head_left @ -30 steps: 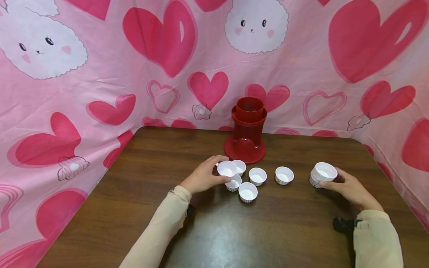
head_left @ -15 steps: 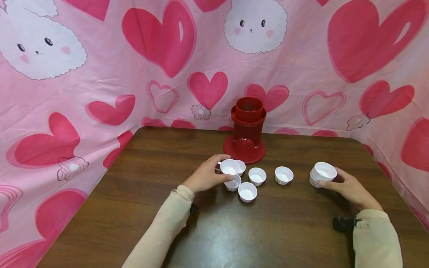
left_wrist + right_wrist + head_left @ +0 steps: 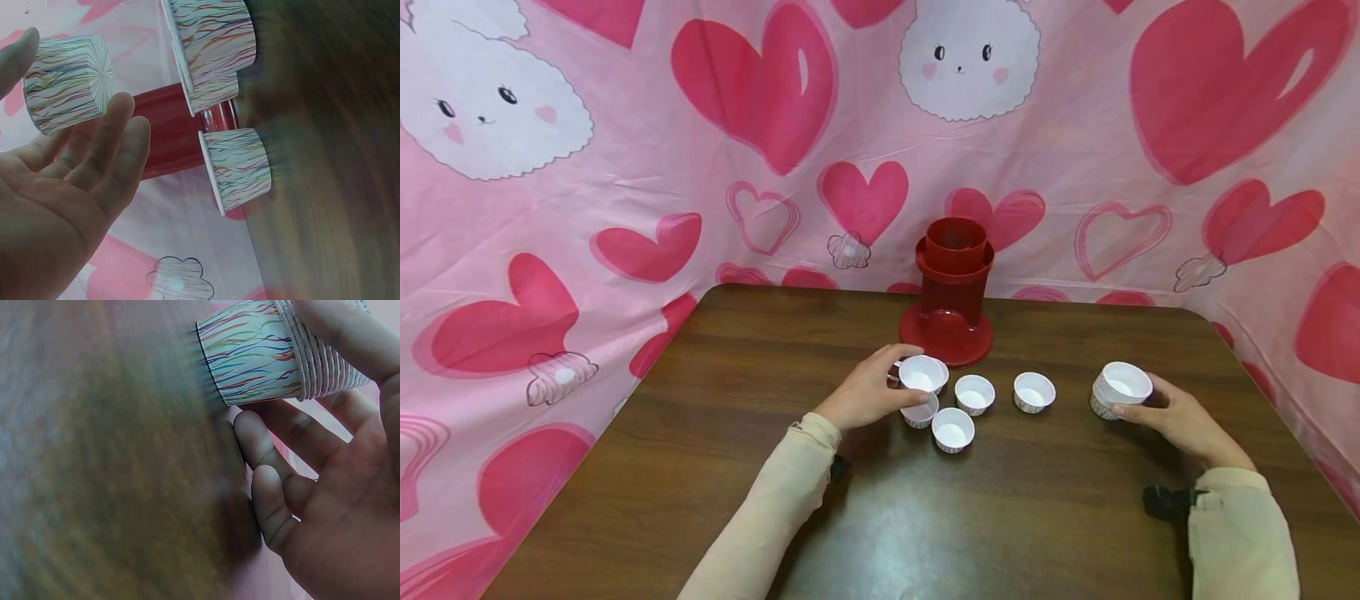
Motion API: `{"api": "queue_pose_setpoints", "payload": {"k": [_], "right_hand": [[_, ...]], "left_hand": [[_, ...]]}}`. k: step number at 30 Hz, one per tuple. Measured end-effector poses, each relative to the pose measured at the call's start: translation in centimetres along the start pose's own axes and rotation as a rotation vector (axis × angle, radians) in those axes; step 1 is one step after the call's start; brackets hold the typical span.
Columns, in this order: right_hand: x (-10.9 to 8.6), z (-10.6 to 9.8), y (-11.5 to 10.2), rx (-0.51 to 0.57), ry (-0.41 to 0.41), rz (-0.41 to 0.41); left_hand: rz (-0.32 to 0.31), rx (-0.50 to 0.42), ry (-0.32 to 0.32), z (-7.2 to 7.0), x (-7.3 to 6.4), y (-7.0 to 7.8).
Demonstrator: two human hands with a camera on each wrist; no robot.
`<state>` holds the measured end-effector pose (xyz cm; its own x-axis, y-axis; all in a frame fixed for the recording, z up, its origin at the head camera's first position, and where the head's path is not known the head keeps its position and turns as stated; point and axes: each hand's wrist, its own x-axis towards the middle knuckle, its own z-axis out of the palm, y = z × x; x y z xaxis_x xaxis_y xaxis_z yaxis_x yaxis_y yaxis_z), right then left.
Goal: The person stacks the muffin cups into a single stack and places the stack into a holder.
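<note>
In the head view my left hand (image 3: 868, 393) pinches a white paper baking cup (image 3: 919, 375) between thumb and fingers. The left wrist view shows this cup (image 3: 69, 81) raised, its side streaked with coloured wavy lines. Beneath and beside it stand other cups: a front-left one (image 3: 919, 416) is partly covered, and one behind is mostly hidden. Upright near them are a front cup (image 3: 952, 431), a middle cup (image 3: 974, 395) and a separate cup (image 3: 1033, 392) farther right. My right hand (image 3: 1187, 421) grips a nested stack of baking cups (image 3: 250, 356) at the table's right.
A red round-based stand (image 3: 953, 296) with a cylinder on top rises behind the cups. The brown wooden table (image 3: 1037, 517) meets a pink heart-patterned cloth (image 3: 1045, 158) at its back and sides.
My left hand has carried its cup slightly to the right, over the rear cup, which it now mostly hides. My right hand and the stack have stayed put.
</note>
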<state>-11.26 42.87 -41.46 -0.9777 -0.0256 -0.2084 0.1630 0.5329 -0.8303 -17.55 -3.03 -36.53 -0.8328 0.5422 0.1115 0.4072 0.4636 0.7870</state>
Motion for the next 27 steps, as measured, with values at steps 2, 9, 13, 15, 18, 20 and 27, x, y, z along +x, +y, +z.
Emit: {"api": "queue_pose_setpoints", "payload": {"k": [2, 9, 13, 15, 18, 20, 27], "right_hand": [[0.0, 0.0, 0.1, 0.002, 0.002, -0.004], [0.0, 0.1, 0.2, -0.011, 0.016, -0.038], [-0.1, 0.1, 0.2, -0.015, 0.008, -0.029], [-0.1, 0.0, 0.1, -0.025, 0.009, -0.026], [-0.1, 0.0, 0.1, -0.035, 0.007, -0.028], [-0.1, 0.0, 0.0, -0.03, 0.005, -0.028], [-0.1, 0.1, 0.1, 0.004, 0.001, -0.019]], "left_hand": [[-0.006, -0.002, -0.005, 0.0, 0.1, 0.2], [0.022, 0.005, -0.012, 0.2, 0.3, 0.7], [0.038, 0.001, -0.016, 0.5, 0.5, 0.8], [0.038, -0.021, -0.019, 0.6, 0.6, 0.9], [0.049, -0.054, -0.02, 0.8, 0.7, 1.1], [0.058, -0.064, -0.019, 0.9, 0.8, 1.3], [0.054, -0.078, -0.026, 1.4, 1.2, 1.7]]}}
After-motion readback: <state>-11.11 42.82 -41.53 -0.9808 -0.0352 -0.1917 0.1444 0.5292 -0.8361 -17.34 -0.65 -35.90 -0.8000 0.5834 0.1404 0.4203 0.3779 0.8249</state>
